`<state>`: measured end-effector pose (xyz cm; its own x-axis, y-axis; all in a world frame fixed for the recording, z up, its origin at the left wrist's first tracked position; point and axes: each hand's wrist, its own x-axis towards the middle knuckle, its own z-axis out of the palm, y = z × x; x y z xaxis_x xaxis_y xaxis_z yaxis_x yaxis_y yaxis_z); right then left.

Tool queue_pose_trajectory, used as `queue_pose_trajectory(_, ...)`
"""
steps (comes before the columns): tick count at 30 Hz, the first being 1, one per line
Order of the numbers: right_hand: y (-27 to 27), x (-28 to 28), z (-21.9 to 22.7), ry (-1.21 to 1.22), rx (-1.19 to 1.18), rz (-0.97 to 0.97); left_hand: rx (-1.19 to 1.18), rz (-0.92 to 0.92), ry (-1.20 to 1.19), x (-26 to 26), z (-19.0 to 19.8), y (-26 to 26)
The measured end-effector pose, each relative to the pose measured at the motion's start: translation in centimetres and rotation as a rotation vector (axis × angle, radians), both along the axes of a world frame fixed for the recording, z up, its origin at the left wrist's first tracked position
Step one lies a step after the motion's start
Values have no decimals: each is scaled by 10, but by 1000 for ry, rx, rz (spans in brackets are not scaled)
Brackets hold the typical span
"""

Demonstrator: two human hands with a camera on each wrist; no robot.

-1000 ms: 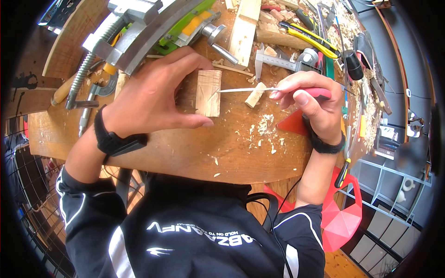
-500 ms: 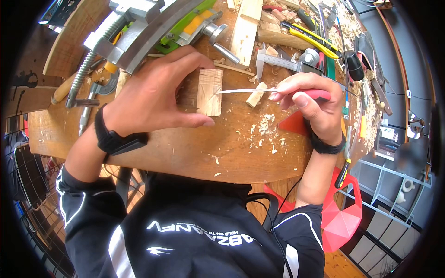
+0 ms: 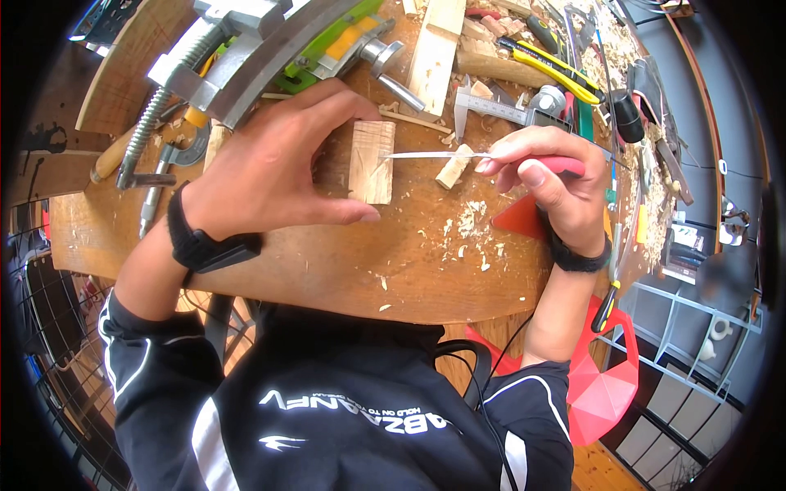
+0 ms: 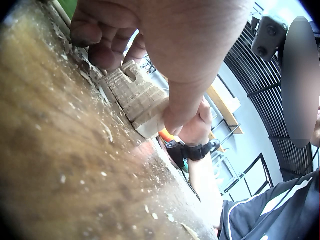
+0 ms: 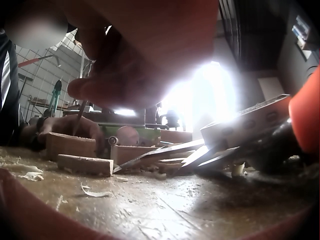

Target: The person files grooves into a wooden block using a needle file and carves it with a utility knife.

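Note:
On the wooden table lies a small wooden block [image 3: 371, 162] with carved lines on its top; a notch and ridged cuts show on it in the left wrist view. My left hand [image 3: 270, 159] spans the block, with the thumb at the end nearer my body and the fingers at the far end. My right hand [image 3: 557, 172] grips the red handle [image 3: 563, 165] of a slim metal-shafted tool [image 3: 434, 155]. The tool's tip meets the block's right side, near a diagonal mark. Beneath the shaft is a smaller wood piece [image 3: 453, 168].
A metal vise [image 3: 246, 74] stands beyond my left hand. Past the block lie a caliper [image 3: 495, 108], a yellow utility knife [image 3: 553, 72] and a long board [image 3: 434, 61]. Wood shavings [image 3: 467, 225] litter the table, and an orange triangular piece [image 3: 520, 217] lies by my right wrist.
The tool's shaft has tilted slightly, its tip now a little farther from my body on the block. The block appears slightly farther right; both hands keep nearly the same positions.

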<state>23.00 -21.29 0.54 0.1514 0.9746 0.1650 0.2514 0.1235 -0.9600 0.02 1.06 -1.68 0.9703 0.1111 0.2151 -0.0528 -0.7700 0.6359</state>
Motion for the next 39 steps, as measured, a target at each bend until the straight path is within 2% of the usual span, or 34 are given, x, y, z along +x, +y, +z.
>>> queue_pose_trajectory(2, -1, 1, 0, 7, 13, -43, 3, 2, 2, 0, -1, -1)
queue_pose_trajectory(20, -1, -1, 1, 11, -2, -32, -36, 17, 91, 1, 11, -3)
queue_pose_trajectory(23, -2, 1, 0, 21, 8, -58, -13, 23, 82, -1, 8, -3)
queue_pose_trajectory(25, 0, 0, 0, 11, 9, -44, 0, 1, -6, 0, 0, 0)
queue_pose_trajectory(39, -1, 0, 0, 13, 17, -54, 10, 2, -19, 0, -2, -1)
